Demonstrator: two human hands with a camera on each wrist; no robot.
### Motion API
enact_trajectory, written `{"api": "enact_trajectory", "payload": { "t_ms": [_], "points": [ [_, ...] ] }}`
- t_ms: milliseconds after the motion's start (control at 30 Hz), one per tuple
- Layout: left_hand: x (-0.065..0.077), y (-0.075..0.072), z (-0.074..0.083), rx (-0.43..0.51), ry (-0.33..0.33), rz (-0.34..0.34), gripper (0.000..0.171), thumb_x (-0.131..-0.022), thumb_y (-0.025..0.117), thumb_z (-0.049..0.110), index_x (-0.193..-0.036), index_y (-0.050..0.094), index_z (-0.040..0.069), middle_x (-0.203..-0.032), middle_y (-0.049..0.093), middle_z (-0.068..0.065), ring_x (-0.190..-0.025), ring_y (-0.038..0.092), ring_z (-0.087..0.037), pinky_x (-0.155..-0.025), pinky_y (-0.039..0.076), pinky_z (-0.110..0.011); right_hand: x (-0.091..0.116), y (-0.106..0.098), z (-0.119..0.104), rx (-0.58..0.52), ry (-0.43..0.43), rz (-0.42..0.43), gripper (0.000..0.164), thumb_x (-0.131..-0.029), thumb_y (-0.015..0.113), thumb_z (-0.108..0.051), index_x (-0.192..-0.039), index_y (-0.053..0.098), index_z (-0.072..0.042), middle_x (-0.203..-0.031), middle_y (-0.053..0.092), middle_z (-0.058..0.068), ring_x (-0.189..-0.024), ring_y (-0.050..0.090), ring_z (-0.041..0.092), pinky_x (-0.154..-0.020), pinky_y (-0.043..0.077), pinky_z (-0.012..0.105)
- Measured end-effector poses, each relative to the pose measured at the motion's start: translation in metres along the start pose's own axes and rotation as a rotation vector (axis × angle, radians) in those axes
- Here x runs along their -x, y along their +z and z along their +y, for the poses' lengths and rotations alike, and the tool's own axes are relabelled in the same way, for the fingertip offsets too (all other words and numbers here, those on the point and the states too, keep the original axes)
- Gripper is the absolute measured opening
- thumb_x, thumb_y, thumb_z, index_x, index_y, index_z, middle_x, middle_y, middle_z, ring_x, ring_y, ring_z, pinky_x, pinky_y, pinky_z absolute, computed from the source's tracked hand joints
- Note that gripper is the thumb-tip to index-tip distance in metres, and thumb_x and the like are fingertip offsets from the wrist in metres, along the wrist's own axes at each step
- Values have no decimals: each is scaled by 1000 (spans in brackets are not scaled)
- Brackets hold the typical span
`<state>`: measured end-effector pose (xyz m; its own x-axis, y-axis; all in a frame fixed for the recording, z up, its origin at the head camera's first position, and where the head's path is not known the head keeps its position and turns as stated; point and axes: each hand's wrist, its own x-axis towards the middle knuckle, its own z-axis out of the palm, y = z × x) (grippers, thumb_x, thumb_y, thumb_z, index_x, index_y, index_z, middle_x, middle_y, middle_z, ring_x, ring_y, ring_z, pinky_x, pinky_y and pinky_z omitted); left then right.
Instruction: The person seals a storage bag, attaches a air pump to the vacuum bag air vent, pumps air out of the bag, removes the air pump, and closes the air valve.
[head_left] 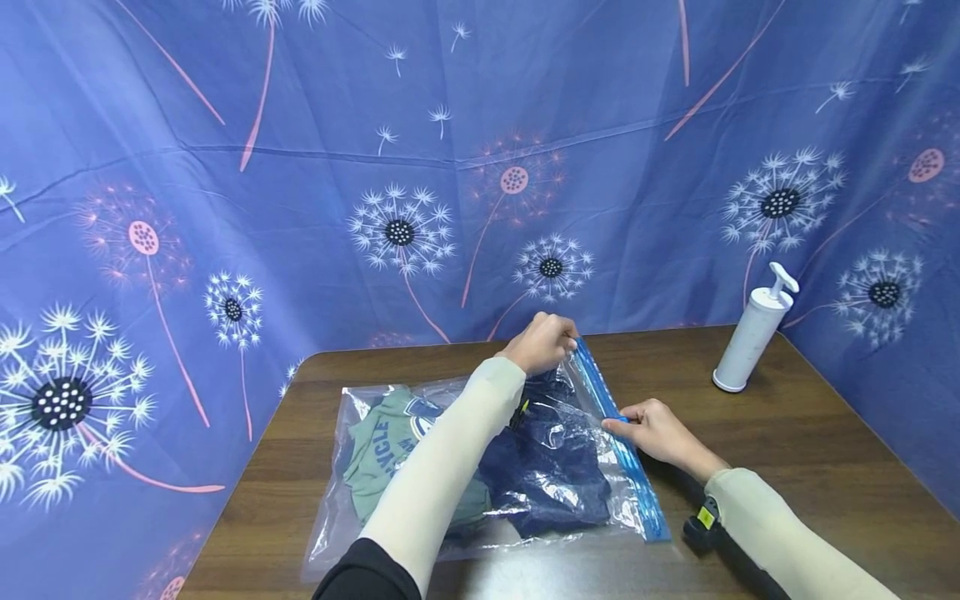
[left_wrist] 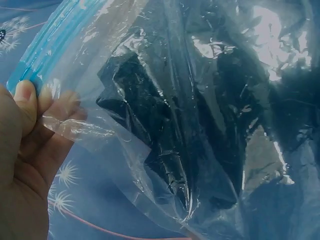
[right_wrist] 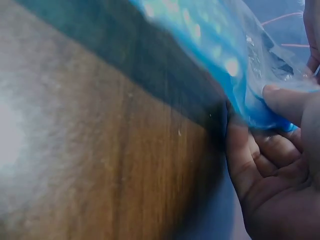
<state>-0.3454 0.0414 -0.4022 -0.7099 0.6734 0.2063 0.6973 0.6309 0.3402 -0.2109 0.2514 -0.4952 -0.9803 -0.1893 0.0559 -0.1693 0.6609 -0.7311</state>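
Observation:
A clear plastic storage bag [head_left: 491,533] with a blue zip strip [head_left: 636,475] lies across the table, folded clothes inside. On its left side is a green printed T-shirt [head_left: 382,450]; a dark navy garment [head_left: 555,479] fills the side nearer the strip. My left hand [head_left: 542,343] pinches the far corner of the bag at the strip's end, thumb on the blue edge in the left wrist view. Around the middle of the strip, my right hand [head_left: 660,433] grips the blue edge, thumb above and fingers beneath. In the right wrist view, the strip [right_wrist: 220,65] bends over those fingers.
A white hand pump [head_left: 750,333] stands on the brown wooden table [head_left: 817,450] at the back right. Behind the table hangs a blue cloth [head_left: 645,208] with a dandelion print. My left forearm crosses over the bag.

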Motion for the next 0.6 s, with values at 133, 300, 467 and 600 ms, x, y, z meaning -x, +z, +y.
{"api": "enact_trajectory", "payload": {
  "t_ms": [133,300,467,600],
  "points": [
    [0,-1,4,-4,5,-3,10,-100,67,13,-105,75,14,-99,77,2,-76,66,-2,-69,53,-15,3,-2,1,1,7,-15,53,-98,70,-37,-60,40,-17,-54,29,-10,-50,23,4,-49,25,21],
    [2,-1,8,70,26,-36,11,-104,60,16,-105,70,12,-84,69,2,-63,55,-5,-63,46,-17,4,-9,-1,-34,28,-78,46,-100,67,-38,-67,49,-12,-58,38,-8,-51,35,6,-49,32,23],
    [10,2,6,193,1,-76,21,-105,61,24,-117,70,9,-87,72,1,-62,60,-2,-61,49,-16,3,-13,0,-53,-37,-163,37,-102,64,-33,-76,60,-8,-62,48,-6,-53,53,11,-50,45,26],
    [12,-1,5,215,27,-75,31,-102,65,26,-123,72,6,-101,79,-5,-69,69,-1,-65,54,-14,2,-12,0,-49,-86,-185,36,-103,63,-33,-76,60,-8,-60,50,-7,-52,51,7,-49,45,25]
  ]
}}
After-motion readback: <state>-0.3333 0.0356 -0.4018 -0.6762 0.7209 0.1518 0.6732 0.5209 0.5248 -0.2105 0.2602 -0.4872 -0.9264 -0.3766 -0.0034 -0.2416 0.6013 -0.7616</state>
